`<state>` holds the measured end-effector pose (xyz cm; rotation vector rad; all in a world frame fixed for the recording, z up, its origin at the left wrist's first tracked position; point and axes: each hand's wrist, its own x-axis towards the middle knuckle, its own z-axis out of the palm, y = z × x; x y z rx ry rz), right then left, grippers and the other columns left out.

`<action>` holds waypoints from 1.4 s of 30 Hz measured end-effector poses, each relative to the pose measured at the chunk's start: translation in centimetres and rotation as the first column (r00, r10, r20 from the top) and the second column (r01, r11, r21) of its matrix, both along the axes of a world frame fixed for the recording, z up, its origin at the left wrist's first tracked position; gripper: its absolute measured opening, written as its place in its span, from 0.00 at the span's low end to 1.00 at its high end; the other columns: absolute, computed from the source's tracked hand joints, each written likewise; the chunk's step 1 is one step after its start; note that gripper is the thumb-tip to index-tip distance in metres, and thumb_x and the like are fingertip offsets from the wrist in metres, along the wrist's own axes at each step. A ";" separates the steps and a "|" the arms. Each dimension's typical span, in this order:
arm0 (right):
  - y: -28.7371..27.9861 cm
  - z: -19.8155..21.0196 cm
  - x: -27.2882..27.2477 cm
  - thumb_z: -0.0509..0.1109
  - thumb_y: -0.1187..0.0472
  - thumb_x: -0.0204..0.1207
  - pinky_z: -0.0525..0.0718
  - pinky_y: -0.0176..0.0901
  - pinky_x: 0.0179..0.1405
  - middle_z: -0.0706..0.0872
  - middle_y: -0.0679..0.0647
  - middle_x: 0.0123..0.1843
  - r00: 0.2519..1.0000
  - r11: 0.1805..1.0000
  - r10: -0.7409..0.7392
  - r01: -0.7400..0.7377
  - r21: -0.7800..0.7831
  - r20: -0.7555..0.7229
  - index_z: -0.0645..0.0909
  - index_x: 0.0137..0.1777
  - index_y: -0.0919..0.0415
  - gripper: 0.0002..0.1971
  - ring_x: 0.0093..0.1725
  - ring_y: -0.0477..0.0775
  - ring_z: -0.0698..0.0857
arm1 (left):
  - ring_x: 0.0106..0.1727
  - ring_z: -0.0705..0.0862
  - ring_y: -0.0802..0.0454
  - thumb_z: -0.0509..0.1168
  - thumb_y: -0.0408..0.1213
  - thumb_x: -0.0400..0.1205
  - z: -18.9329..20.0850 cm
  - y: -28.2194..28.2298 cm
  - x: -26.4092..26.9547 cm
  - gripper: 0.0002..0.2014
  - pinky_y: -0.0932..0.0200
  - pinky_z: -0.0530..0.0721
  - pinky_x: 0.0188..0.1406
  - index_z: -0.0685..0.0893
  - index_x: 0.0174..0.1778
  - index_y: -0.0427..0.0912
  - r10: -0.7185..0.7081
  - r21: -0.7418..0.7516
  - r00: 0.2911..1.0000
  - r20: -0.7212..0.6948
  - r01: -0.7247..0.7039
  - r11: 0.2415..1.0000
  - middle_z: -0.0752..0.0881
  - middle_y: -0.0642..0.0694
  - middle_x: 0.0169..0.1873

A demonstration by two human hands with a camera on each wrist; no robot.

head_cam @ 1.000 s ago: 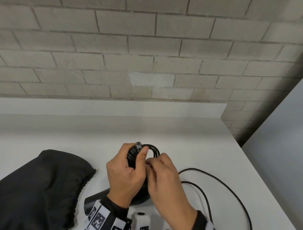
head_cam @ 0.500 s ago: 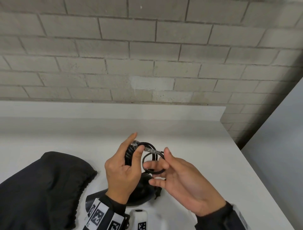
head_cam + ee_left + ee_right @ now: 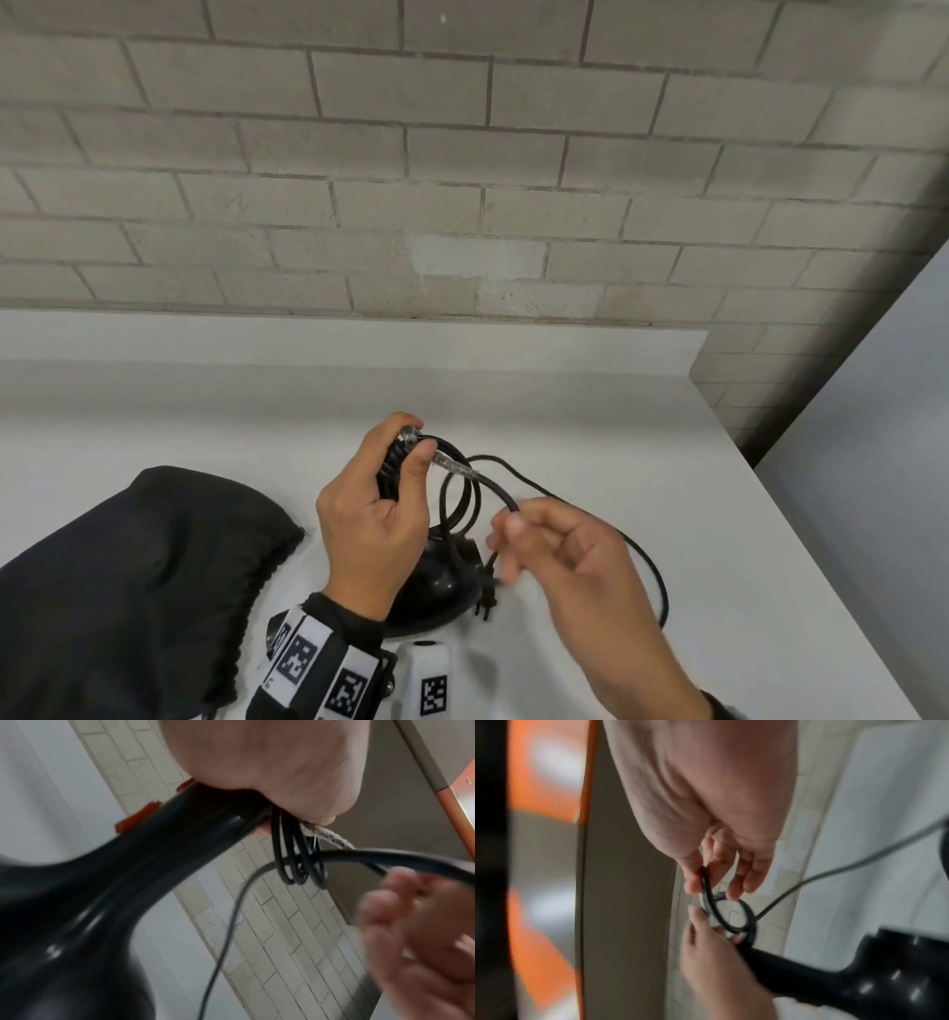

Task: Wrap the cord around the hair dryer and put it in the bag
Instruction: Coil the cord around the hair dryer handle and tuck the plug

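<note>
Left hand [image 3: 372, 529] grips the handle of the glossy black plastic hair dryer [image 3: 431, 580], fingers curled round it, thumb pinning the coils of thin black rubber cord [image 3: 459, 506] against the handle top. Dryer stands handle-up, its round body down on the flat white surface [image 3: 565, 437], near the front edge. Left wrist view shows orange-red buttons [image 3: 136, 817] on the handle side and three or so cord loops hanging just below the thumb, with a frayed whitish wrapped section [image 3: 454, 465] of cord leading out from under it.

Right hand [image 3: 575, 560] is just right of the dryer, fingers curled, pinching the loose run of cord between thumb and fingertips; hand is motion-blurred in all views. From the pinch the cord arcs out right over the surface and loops back toward the dryer. Black two-pin plug [image 3: 485, 598] lies beside the dryer base, below the right hand's fingers.

Soft black fabric drawstring bag [image 3: 128, 580] lies slumped on the surface left of the dryer, apart from it, gathered mouth facing the dryer. Cannot tell how far the mouth is open.

Grey brick wall [image 3: 462, 180] behind the surface.
</note>
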<state>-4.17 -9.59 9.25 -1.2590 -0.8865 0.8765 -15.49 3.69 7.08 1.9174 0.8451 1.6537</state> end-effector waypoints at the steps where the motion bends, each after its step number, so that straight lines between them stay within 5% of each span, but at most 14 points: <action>1: -0.3 0.2 0.2 0.72 0.49 0.74 0.82 0.44 0.41 0.78 0.53 0.20 0.979 0.999 0.037 -0.041 -0.014 -0.200 0.88 0.40 0.58 0.12 0.32 0.56 0.85 | 0.34 0.82 0.56 0.62 0.50 0.84 0.0 0.1 0.0 0.07 0.60 0.78 0.31 0.82 0.53 0.54 0.006 -0.011 1.000 0.002 -0.006 1.000 0.83 0.57 0.41; 5: -1.8 -1.5 1.4 0.84 0.43 0.63 0.79 0.40 0.33 0.75 0.49 0.18 0.891 0.963 0.270 -0.241 0.123 -0.364 0.83 0.34 0.58 0.19 0.29 0.57 0.83 | 0.31 0.80 0.53 0.62 0.49 0.84 -0.1 0.2 0.2 0.07 0.56 0.78 0.28 0.82 0.53 0.54 -0.022 -0.021 1.000 0.002 0.022 1.000 0.83 0.55 0.39; 8: -2.7 -5.0 2.0 0.83 0.52 0.67 0.82 0.44 0.62 0.91 0.60 0.46 0.953 0.950 0.282 -0.262 0.170 -0.111 0.78 0.36 0.58 0.16 0.65 0.63 0.85 | 0.30 0.80 0.52 0.62 0.51 0.84 -0.1 0.4 0.1 0.07 0.56 0.78 0.28 0.82 0.53 0.56 -0.021 -0.030 1.000 0.001 0.021 0.999 0.83 0.53 0.38; 11: -3.3 -7.2 2.1 0.72 0.68 0.78 0.72 0.58 0.76 0.86 0.71 0.60 0.887 0.896 0.377 -0.277 0.346 -0.265 0.80 0.48 0.64 0.04 0.75 0.75 0.74 | 0.30 0.81 0.52 0.60 0.56 0.85 -0.2 0.5 0.0 0.10 0.57 0.78 0.29 0.82 0.53 0.57 -0.037 -0.020 0.999 -0.016 0.037 0.999 0.83 0.52 0.38; 15: -5.0 -7.7 3.7 0.72 0.66 0.80 0.79 0.57 0.70 0.86 0.60 0.37 0.849 0.919 0.384 -0.314 0.239 -0.364 0.80 0.56 0.70 0.10 0.49 0.66 0.90 | 0.28 0.81 0.51 0.59 0.60 0.85 -0.3 0.4 0.0 0.13 0.52 0.80 0.27 0.82 0.53 0.56 -0.056 -0.005 0.998 -0.013 0.056 0.998 0.82 0.53 0.32; 17: -6.2 -7.1 4.7 0.75 0.62 0.78 0.86 0.45 0.47 0.84 0.53 0.33 0.862 0.934 0.358 -0.334 0.130 -0.359 0.80 0.58 0.73 0.15 0.32 0.52 0.86 | 0.27 0.81 0.52 0.59 0.59 0.85 -0.4 0.3 0.1 0.14 0.52 0.80 0.26 0.83 0.54 0.55 -0.062 0.017 0.998 -0.014 0.062 0.998 0.82 0.55 0.31; 19: -7.6 -6.3 6.4 0.84 0.51 0.67 0.69 0.33 0.25 0.76 0.55 0.27 0.944 0.966 0.230 -0.252 -0.065 -0.236 0.85 0.49 0.69 0.22 0.22 0.46 0.71 | 0.28 0.80 0.53 0.60 0.57 0.86 -0.3 0.3 0.1 0.13 0.53 0.80 0.26 0.83 0.54 0.54 -0.075 0.034 0.997 -0.019 0.076 0.997 0.82 0.54 0.32; 22: -9.2 -5.0 8.8 0.86 0.39 0.53 0.57 0.35 0.24 0.69 0.56 0.22 0.984 0.948 0.066 -0.011 -0.317 0.164 0.84 0.29 0.63 0.26 0.23 0.48 0.65 | 0.28 0.79 0.54 0.60 0.55 0.86 -0.3 0.3 0.0 0.12 0.54 0.79 0.26 0.83 0.54 0.53 -0.082 0.043 0.997 -0.017 0.082 0.996 0.82 0.56 0.31; 24: -9.6 -4.6 9.7 0.85 0.55 0.61 0.62 0.33 0.21 0.68 0.56 0.20 0.971 0.938 -0.100 0.165 -0.305 0.218 0.80 0.23 0.62 0.18 0.21 0.49 0.66 | 0.28 0.79 0.53 0.61 0.54 0.86 -0.3 0.6 -0.1 0.11 0.53 0.79 0.26 0.83 0.53 0.53 -0.077 0.032 0.997 -0.010 0.077 0.997 0.83 0.53 0.31; 27: -10.0 -5.1 10.9 0.76 0.76 0.71 0.74 0.34 0.21 0.70 0.62 0.18 0.928 0.868 -0.329 0.370 -0.330 0.174 0.80 0.28 0.73 0.11 0.18 0.53 0.72 | 0.29 0.80 0.52 0.61 0.54 0.85 -0.2 1.2 -0.2 0.10 0.52 0.79 0.28 0.83 0.53 0.55 -0.054 0.004 0.999 -0.005 0.054 0.999 0.82 0.51 0.33; 32: -8.7 -7.1 10.6 0.79 0.71 0.71 0.83 0.48 0.35 0.78 0.58 0.19 0.830 0.719 -0.454 0.556 -0.418 0.324 0.81 0.35 0.70 0.09 0.20 0.56 0.79 | 0.32 0.81 0.52 0.62 0.53 0.85 0.0 0.8 0.1 0.10 0.57 0.79 0.30 0.83 0.53 0.54 -0.056 0.012 0.998 -0.018 0.056 0.998 0.83 0.53 0.38; 37: -5.8 -7.1 7.5 0.81 0.72 0.65 0.81 0.45 0.52 0.78 0.56 0.57 0.732 0.725 -0.398 0.620 -0.299 0.554 0.75 0.64 0.57 0.29 0.47 0.53 0.82 | 0.33 0.82 0.53 0.63 0.49 0.84 -0.4 0.8 0.2 0.09 0.57 0.80 0.32 0.84 0.52 0.51 -0.020 -0.009 1.000 -0.013 0.020 1.000 0.82 0.54 0.35; 39: -4.2 -5.2 4.8 0.78 0.69 0.67 0.80 0.34 0.45 0.80 0.48 0.51 0.635 0.802 -0.478 0.597 0.007 0.608 0.77 0.56 0.53 0.21 0.43 0.47 0.82 | 0.31 0.82 0.54 0.63 0.49 0.85 -0.4 1.1 0.0 0.10 0.57 0.80 0.30 0.85 0.53 0.48 0.006 -0.016 1.000 -0.002 -0.006 1.000 0.83 0.55 0.33; 42: -1.7 -2.4 0.4 0.74 0.55 0.71 0.79 0.27 0.36 0.85 0.44 0.34 0.790 0.946 -0.306 0.314 0.078 0.532 0.82 0.41 0.47 0.03 0.33 0.43 0.83 | 0.31 0.81 0.54 0.63 0.50 0.85 -0.2 1.4 0.0 0.10 0.61 0.79 0.31 0.84 0.52 0.49 0.027 -0.019 1.000 0.000 -0.027 0.999 0.82 0.53 0.32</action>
